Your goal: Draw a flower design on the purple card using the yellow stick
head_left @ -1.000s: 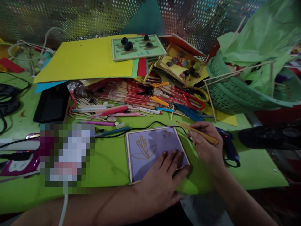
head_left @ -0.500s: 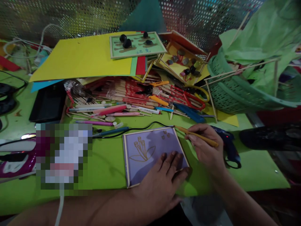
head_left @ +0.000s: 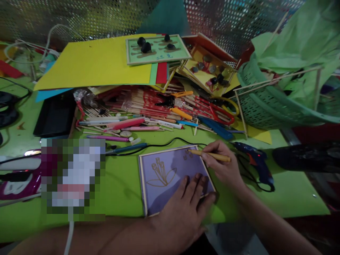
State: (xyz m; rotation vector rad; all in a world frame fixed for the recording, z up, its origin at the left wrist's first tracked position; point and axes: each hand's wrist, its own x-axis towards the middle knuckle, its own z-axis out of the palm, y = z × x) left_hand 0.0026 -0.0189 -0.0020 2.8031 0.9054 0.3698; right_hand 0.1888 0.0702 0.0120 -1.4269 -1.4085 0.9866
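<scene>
A purple card (head_left: pixel 170 170) framed with thin wooden sticks lies on the green table sheet (head_left: pixel 124 187). It bears a gold flower drawing and small gold shapes at its upper right. My left hand (head_left: pixel 186 209) lies flat on the card's lower right corner, fingers stretched out. My right hand (head_left: pixel 223 166) pinches a yellow-brown pen (head_left: pixel 212 155). The pen's tip touches the card near the small gold shapes.
A blue glue gun (head_left: pixel 256 163) lies right of my right hand, its black cord looping behind the card. Pens, sticks and scissors (head_left: pixel 220 109) pile up behind. Coloured paper sheets (head_left: pixel 95 65), framed craft cards and a green basket (head_left: pixel 268 102) stand further back. A black device (head_left: pixel 54 115) sits left.
My right hand has moved left and lowered the pen, bringing its tip from beyond the frame's corner onto the card's upper right. My left hand stays pressed on the card.
</scene>
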